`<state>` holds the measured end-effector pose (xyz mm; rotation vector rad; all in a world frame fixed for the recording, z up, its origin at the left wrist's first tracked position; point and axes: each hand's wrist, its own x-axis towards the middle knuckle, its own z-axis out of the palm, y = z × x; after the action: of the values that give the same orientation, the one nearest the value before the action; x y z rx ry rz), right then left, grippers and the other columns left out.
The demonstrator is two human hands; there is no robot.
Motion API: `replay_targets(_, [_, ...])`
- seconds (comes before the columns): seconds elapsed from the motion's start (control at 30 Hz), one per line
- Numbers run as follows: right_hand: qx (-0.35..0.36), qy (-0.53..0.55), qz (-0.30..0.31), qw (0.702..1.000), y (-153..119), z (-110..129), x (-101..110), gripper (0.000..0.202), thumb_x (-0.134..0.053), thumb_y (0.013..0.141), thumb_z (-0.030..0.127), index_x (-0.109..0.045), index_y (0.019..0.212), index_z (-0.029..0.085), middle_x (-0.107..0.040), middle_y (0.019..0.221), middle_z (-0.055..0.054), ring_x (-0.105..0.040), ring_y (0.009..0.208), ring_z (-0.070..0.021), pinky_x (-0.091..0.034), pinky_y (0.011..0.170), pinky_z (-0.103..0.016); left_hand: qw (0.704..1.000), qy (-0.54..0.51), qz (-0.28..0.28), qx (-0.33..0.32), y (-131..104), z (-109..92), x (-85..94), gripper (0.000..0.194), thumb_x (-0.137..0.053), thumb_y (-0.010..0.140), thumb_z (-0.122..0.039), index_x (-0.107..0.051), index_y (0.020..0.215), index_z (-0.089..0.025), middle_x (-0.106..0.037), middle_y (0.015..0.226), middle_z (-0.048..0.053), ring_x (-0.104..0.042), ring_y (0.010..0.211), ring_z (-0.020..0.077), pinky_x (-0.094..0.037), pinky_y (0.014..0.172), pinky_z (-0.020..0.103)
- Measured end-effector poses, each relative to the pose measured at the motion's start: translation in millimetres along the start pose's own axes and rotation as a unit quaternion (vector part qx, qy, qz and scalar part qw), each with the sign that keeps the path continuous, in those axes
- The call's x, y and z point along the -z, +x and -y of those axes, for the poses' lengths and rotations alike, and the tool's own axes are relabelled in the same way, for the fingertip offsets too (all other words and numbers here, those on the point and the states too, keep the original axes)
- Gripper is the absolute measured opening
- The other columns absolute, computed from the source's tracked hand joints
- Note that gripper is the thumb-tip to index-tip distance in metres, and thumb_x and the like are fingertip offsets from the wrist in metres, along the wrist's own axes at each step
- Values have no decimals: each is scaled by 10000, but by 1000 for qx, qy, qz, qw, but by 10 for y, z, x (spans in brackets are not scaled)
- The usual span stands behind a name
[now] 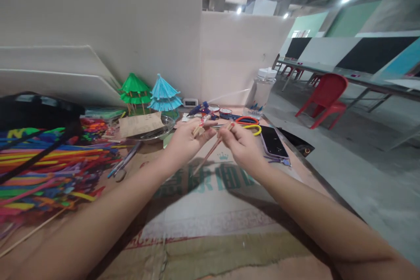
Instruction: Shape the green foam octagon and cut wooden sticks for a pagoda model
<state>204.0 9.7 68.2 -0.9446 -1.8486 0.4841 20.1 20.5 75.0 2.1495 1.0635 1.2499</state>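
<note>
1. Two bare hands are being held forward above the table, close together but apart, presumably so that small parts can be handled in full view.
2. The left hand is being kept partly closed, with a short, pale stick piece being pinched between thumb and fingers. The exact shape of the piece is being obscured by blur.
3. The right hand is being curled around the upper end of a thin brown stick. The stick is being held at a slant, its lower end being directed toward the left; a fingertip grip is apparently being used so that most of its length is being left free. Whether the lower end is touching the printed sheet cannot be told.
4. The table surface is apparently being protected by the sheet, which is being spread below both hands.
5. A blue glue gun and yellow loop handles are being positioned just beyond the hands, probably for short reach.
6. A phone is being placed at the right, seemingly outside the working area.
7. Coloured fuzzy stems are being grouped at the left, likely for easy selection.
8. A green tiered model and a blue tiered model are being stood upright at the rear, away from the hands.
</note>
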Motion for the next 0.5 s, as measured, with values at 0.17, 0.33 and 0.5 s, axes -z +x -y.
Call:
replay_targets(0.17, [65,-88,-4,994,38,169,157,279,-473,981,364,-552,755,222,-610,703,-28,-551,664,-177,-406,659,-301,1000,-18,1,1,-19,-77,30,340,-590,955,-434,-731,1127,-178,-732,1126,109,-679,1027,261,-509,914,398])
replay_targets(0.33, [3,-52,15,999,49,-70,2,276,-482,969,370,-563,756,214,-603,701,-26,-557,688,-187,-414,673,-306,999,-36,8,-24,-34,-93,-12,291,-578,971,-369,-709,1166,-198,-742,1158,84,-677,1066,242,-510,930,377])
replay_targets(0.5, [55,-42,35,997,-61,59,-60,238,-473,958,330,-546,758,224,-607,693,-21,-538,644,-178,-405,641,-297,999,-42,3,-35,-21,-116,23,318,-583,965,-408,-719,1156,-194,-764,1090,76,-701,1000,235,-531,879,355])
